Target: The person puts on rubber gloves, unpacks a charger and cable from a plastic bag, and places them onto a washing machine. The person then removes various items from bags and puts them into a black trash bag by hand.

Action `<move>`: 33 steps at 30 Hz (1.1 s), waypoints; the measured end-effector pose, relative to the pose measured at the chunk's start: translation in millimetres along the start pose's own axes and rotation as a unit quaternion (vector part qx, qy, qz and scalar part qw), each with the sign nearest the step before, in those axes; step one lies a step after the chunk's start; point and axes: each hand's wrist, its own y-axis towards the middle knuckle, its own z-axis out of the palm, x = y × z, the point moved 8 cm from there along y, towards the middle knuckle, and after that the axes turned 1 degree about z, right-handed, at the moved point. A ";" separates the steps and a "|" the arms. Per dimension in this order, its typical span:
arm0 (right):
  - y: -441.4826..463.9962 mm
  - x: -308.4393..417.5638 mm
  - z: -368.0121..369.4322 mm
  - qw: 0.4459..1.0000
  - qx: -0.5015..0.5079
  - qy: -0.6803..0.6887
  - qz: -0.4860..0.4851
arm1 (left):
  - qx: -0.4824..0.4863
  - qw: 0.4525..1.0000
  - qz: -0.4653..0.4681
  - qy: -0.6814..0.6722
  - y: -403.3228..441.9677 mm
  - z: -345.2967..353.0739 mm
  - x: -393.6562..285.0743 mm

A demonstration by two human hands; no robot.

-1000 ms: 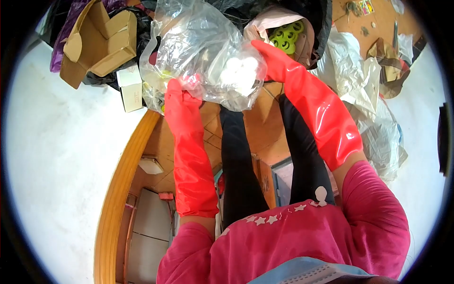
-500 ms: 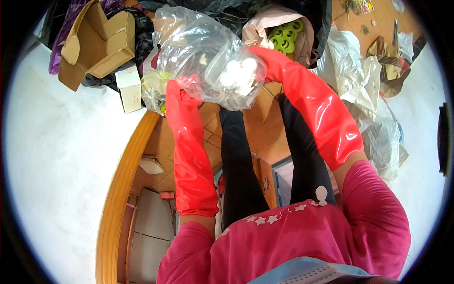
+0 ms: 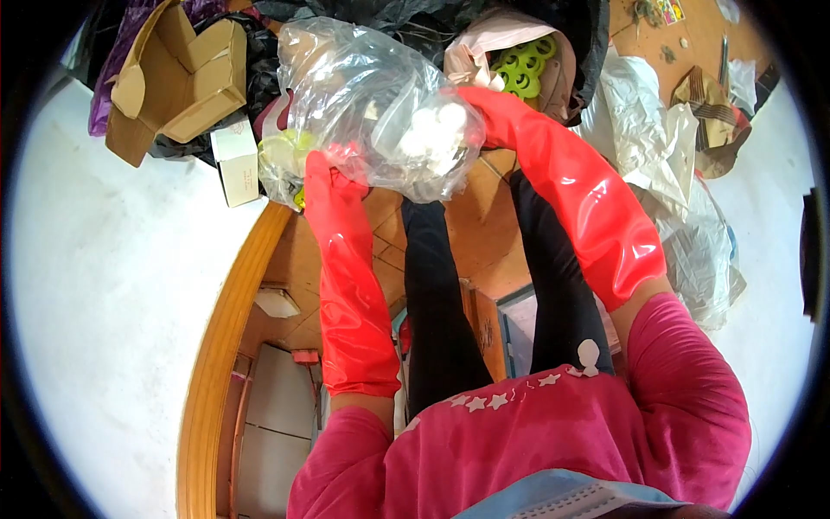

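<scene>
A clear plastic bag (image 3: 346, 78) with white round pieces (image 3: 439, 130) inside is held up between my two red-gloved hands. My left hand (image 3: 335, 177) grips the bag's lower left part, its fingers closed and partly covered by the film. On the other side, my right hand (image 3: 484, 117) is closed on the right edge of the bag, close to the white pieces; its fingertips are partly hidden. Yellow-green material (image 3: 285, 149) shows through crumpled clear film left of my left hand.
An open cardboard box (image 3: 203, 82) and a small white box (image 3: 235, 160) lie at the left. Behind the bag, a pale pink bag (image 3: 471, 43) holds a green piece with holes (image 3: 523, 69), beside black plastic (image 3: 592, 43). Crumpled white plastic bags (image 3: 635, 121) lie at right. A wooden edge (image 3: 216, 346) curves at left.
The clear bag and my left hand have shifted very slightly; both hands keep their hold. Everything around them stays where it was.
</scene>
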 end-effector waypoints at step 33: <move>26.2 -32.7 65.9 0.854 -0.106 0.306 0.408 | -0.108 0.993 -0.036 -0.029 12.1 -111.0 55.7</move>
